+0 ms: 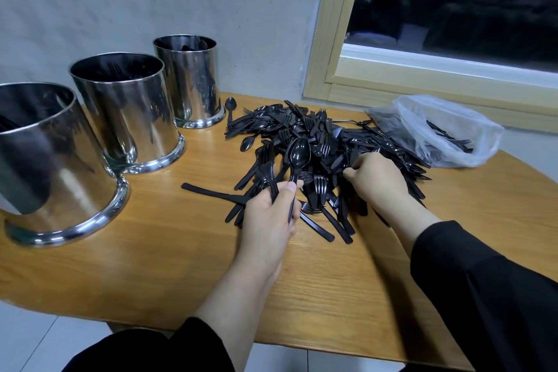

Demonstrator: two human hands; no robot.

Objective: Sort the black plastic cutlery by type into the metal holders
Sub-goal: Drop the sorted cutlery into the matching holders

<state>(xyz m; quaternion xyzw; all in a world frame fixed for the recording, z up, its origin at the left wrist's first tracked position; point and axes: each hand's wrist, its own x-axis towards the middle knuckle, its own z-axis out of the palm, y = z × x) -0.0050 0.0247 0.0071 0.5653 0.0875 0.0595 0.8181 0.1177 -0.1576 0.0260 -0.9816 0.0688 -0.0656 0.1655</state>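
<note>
Gripping a black spoon by its handle in my left hand, glossy bowl standing up above my thumb. My right hand curls into the cutlery pile — pinching something, can't tell which piece. Three metal holders stand left.

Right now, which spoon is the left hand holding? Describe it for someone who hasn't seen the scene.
Start at the black cutlery pile on the wooden table. At its near-left edge the left hand grips a spoon. It alone stands upright, bowl up, above the flat pieces.
</note>
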